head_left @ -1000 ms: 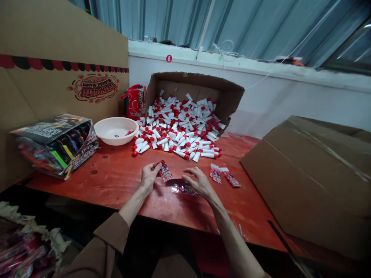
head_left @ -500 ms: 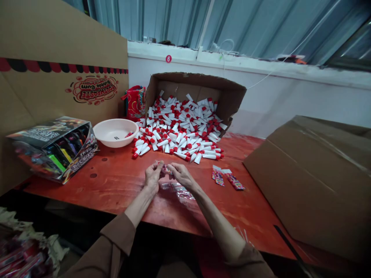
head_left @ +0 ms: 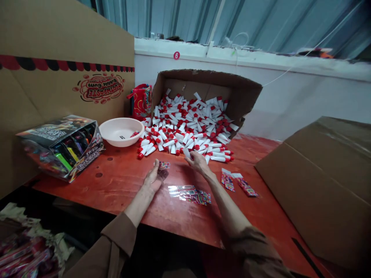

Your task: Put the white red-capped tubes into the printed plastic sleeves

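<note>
My left hand [head_left: 152,179] is closed, with the thumb on a small printed plastic pouch [head_left: 164,165] whose clear part hangs at the fingers. At the near edge of the pile, my right hand [head_left: 198,163] pinches a white tube [head_left: 187,153]; its cap is hidden. Beyond it, many white tubes with red caps [head_left: 181,136] spill from a cardboard box [head_left: 246,85] lying on its side. Between my forearms, several clear pouches with colourful print [head_left: 193,194] lie flat on the table. Two groups of printed pouches [head_left: 246,187] rest to the right of my right hand.
A pinkish bowl [head_left: 121,139] with a few small items stands left of the pile. Beside it are a display box [head_left: 62,148] and a red pouch bag [head_left: 142,102]. A large carton [head_left: 319,185] bounds the red table [head_left: 130,181] at right. Red packets [head_left: 26,251] fill a container below left.
My hands have parted. The right one has moved up and right to the pile and taken a white tube; the left keeps the printed pouch. The view has shifted slightly.
</note>
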Action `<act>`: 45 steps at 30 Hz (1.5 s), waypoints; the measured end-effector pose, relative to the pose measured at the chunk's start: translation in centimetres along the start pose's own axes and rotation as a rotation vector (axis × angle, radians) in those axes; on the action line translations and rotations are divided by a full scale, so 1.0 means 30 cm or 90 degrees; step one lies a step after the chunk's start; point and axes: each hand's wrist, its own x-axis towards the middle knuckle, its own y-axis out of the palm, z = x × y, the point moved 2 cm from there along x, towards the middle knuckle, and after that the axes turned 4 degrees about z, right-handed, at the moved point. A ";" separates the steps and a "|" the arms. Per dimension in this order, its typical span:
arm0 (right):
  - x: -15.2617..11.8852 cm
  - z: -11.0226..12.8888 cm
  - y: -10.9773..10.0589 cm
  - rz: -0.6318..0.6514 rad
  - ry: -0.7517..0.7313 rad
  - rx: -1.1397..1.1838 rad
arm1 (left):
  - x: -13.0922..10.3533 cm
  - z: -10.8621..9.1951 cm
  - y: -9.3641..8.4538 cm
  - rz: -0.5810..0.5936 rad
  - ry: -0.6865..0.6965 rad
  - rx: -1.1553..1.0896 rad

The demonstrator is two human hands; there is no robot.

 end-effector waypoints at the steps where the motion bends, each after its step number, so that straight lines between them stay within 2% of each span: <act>1: -0.028 0.027 -0.018 -0.002 -0.006 0.067 | -0.001 -0.003 -0.001 0.002 0.013 0.004; 5: -0.178 0.160 -0.085 -0.054 -0.008 0.466 | -0.019 -0.003 0.007 0.010 0.049 0.020; 9: -0.298 0.265 -0.092 -0.066 0.015 0.614 | -0.051 0.014 0.034 0.040 0.048 0.032; 12: -0.333 0.302 -0.080 -0.046 -0.003 0.628 | -0.068 0.024 0.048 0.061 0.057 0.045; 16: -0.348 0.312 -0.069 -0.054 -0.002 0.598 | -0.077 0.030 0.057 0.094 0.073 0.033; 23: -0.365 0.315 -0.024 -0.129 0.024 0.654 | -0.104 0.051 0.070 0.187 0.047 0.026; 32: -0.369 0.309 0.033 -0.207 0.017 0.713 | -0.114 0.046 0.081 0.262 0.066 0.055; 37: -0.356 0.332 0.110 -0.287 0.037 0.797 | -0.123 0.065 0.083 0.273 0.105 0.112; 40: -0.349 0.339 0.138 -0.309 0.041 0.829 | -0.135 0.054 0.078 0.275 0.130 0.137; 42: -0.354 0.335 0.134 -0.306 0.013 0.780 | -0.143 0.041 0.074 0.278 0.126 0.152; 45: -0.370 0.320 0.105 -0.301 -0.055 0.623 | -0.154 0.025 0.069 0.259 0.119 0.174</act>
